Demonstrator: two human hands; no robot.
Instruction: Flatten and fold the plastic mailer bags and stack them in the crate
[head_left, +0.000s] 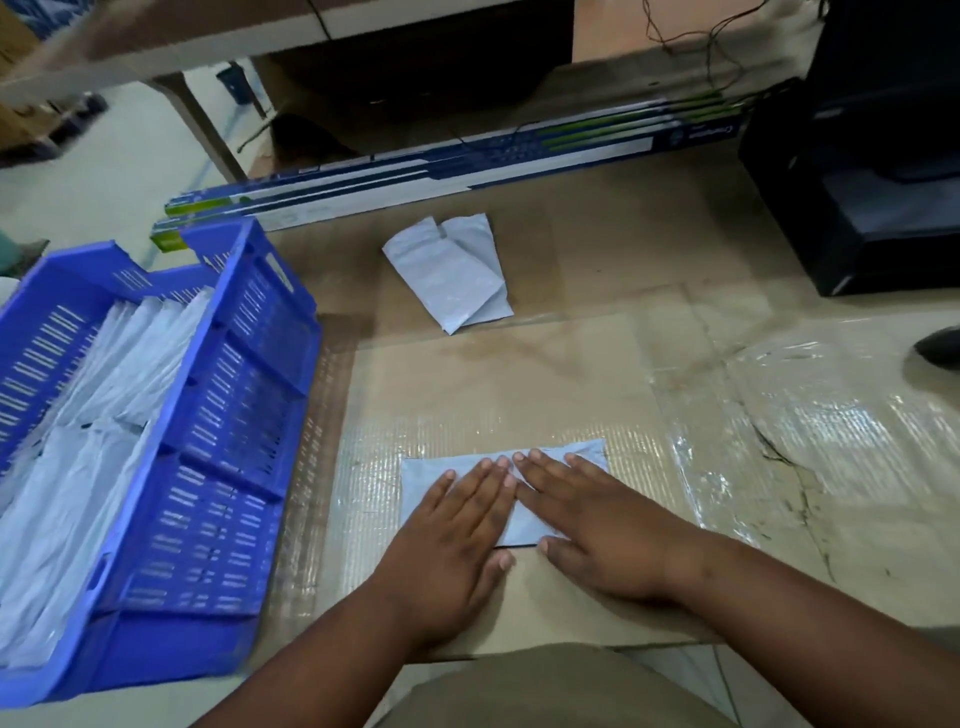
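Note:
A folded pale grey mailer bag (582, 451) lies flat on the cardboard-covered table (519, 384) near its front edge. My left hand (452, 540) and my right hand (608, 525) both rest palm down on this bag, fingers spread and fingertips nearly touching at its middle. Farther back on the table lie two more grey mailer bags (449, 273), overlapping and unfolded. A blue slotted plastic crate (228, 415) stands at the left, holding several flattened grey mailers (88, 426) stacked inside.
Long blue-and-white boxes (467, 166) lie along the table's far edge. A black printer-like machine (872, 171) stands at the back right, and a dark rounded object (940, 347) sits at the right edge. Crinkled clear tape (810, 410) covers the cardboard at the right.

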